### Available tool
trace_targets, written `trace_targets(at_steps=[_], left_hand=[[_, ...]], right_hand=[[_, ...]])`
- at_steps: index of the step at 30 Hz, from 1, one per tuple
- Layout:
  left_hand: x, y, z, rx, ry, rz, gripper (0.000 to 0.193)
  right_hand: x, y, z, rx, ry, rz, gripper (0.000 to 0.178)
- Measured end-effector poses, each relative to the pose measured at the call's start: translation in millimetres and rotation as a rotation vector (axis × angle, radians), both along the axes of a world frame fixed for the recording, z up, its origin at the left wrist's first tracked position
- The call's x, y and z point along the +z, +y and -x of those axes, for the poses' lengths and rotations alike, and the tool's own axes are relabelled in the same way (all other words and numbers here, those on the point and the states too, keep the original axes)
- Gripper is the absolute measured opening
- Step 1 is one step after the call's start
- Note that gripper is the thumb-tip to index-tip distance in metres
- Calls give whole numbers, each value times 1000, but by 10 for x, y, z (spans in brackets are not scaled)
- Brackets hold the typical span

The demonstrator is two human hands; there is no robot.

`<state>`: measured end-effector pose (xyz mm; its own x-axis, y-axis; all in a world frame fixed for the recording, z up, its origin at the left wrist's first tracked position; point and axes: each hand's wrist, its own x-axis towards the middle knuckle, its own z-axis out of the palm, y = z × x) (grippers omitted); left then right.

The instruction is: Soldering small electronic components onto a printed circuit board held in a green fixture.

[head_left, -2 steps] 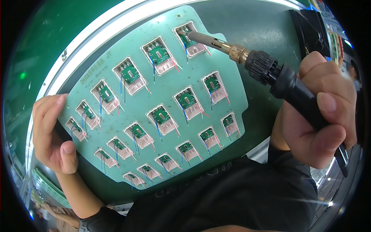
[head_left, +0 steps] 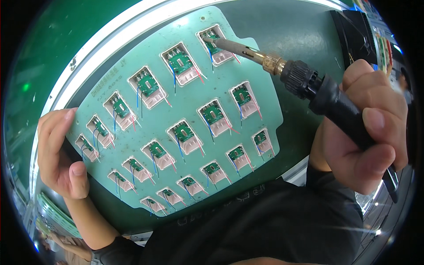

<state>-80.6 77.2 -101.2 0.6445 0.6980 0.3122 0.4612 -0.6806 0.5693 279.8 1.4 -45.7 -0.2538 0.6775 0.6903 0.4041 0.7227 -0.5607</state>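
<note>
A flat green fixture board (head_left: 154,119) holds several white plastic housings in rows, each with a small green circuit board and thin blue, black, red and white wires. My left hand (head_left: 59,152) grips the board's left edge, thumb and fingers closed on it. In my right hand (head_left: 369,126) is a soldering iron (head_left: 304,81), its black handle wrapped by my fingers. The iron's tip reaches into the top right housing (head_left: 217,46), over the upper part of its circuit board. Whether the tip touches a joint there cannot be made out.
Under the fixture board lies a dark green work surface (head_left: 291,33) with a white rail (head_left: 101,37) along its far side. A black box-like object (head_left: 353,37) stands at the far right. More green boards (head_left: 57,214) and another person's arm (head_left: 73,247) show at lower left.
The fixture board has shifted very slightly to the left at its upper end. The soldering iron stays at the top right housing, nearly still.
</note>
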Motion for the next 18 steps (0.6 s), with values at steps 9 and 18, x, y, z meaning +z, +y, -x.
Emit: trace_targets(at_steps=[9,18], left_hand=[[-19,-18,16,-17,-14,21,61],[-25,-22,36,-21,-43,31,63]], right_hand=[[-23,-16,1,18,22,20,29],[-47,168,-194,-22,-32,-75,27]])
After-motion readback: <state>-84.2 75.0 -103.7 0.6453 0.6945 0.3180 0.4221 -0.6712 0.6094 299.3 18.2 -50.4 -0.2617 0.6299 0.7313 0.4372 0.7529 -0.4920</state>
